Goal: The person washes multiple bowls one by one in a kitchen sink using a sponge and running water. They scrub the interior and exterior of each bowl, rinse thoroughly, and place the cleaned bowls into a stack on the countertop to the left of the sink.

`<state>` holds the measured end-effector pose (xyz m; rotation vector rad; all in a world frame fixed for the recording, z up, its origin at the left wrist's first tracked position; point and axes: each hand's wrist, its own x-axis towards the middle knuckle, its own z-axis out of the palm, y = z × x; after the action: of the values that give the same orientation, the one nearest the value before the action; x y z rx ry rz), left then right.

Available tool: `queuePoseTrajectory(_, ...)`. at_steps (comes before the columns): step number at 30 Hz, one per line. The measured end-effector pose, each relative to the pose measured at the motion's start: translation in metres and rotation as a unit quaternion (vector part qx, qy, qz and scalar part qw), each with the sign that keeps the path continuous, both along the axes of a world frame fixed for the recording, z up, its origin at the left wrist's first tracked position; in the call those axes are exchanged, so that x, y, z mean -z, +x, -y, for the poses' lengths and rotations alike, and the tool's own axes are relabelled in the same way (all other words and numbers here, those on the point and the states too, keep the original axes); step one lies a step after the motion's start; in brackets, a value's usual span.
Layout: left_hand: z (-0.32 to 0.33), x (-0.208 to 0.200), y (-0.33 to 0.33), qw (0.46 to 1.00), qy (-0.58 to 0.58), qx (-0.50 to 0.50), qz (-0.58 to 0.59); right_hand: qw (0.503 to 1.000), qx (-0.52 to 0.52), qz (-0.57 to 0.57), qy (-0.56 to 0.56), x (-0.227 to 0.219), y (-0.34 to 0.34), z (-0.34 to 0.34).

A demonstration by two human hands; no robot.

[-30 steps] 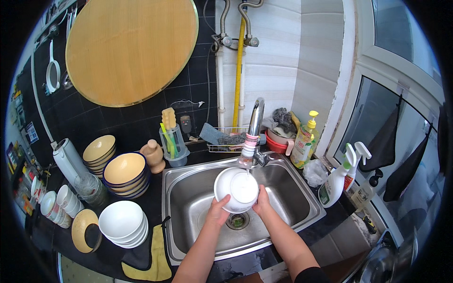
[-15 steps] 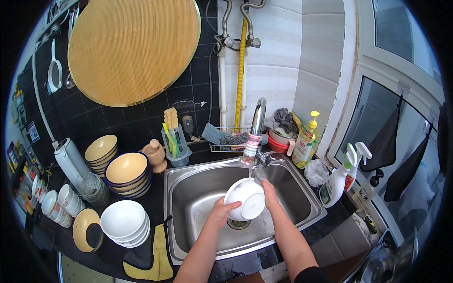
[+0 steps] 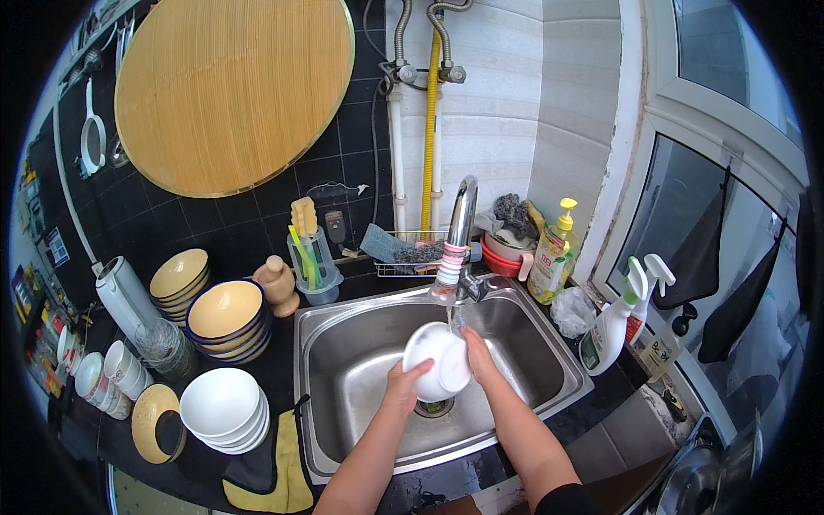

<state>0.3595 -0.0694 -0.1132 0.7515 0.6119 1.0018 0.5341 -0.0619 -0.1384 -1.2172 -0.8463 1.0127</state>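
A white bowl point(image 3: 436, 365) is tilted over the sink point(image 3: 343, 369), its base turned to the right and toward me. My left hand point(image 3: 402, 386) grips it on the left side, thumb across the outside. On the bowl's right side, my right hand point(image 3: 477, 354) clasps the rim, its fingers partly behind the bowl. Water runs from the faucet point(image 3: 462, 215) and falls at the bowl's upper right edge, by my right fingers. Below the bowl, the drain point(image 3: 434, 407) shows in part, with some greenish bits in it.
Left of the sink stand stacked white bowls point(image 3: 225, 405), blue-rimmed bowls point(image 3: 227, 309) and a yellow cloth point(image 3: 292, 463). Behind it are a utensil holder point(image 3: 314, 266) and a wire rack point(image 3: 412, 269). A yellow-pump soap bottle point(image 3: 551, 262) and spray bottles point(image 3: 611, 330) line the right.
The bowl has turned a little in my hands, its base now facing further right. Both hands have shifted slightly with it and still hold it under the faucet.
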Motion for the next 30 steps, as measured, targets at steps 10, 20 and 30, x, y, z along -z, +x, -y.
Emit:
queuePoseTrajectory(10, -0.029, 0.016, -0.017, 0.969, -0.123, -0.067, 0.203, 0.959, -0.028, 0.265, 0.095, 0.008, -0.05, 0.012)
queuePoseTrajectory(20, -0.008, 0.007, 0.004, 0.99, -0.09, -0.034, 0.1, 0.981, 0.058, 0.179, 0.044, 0.005, -0.011, -0.001)
queuePoseTrajectory(30, -0.028, 0.017, -0.013, 0.968, -0.112, -0.001, 0.223, 0.945, -0.088, -0.314, -0.002, -0.023, -0.026, 0.015)
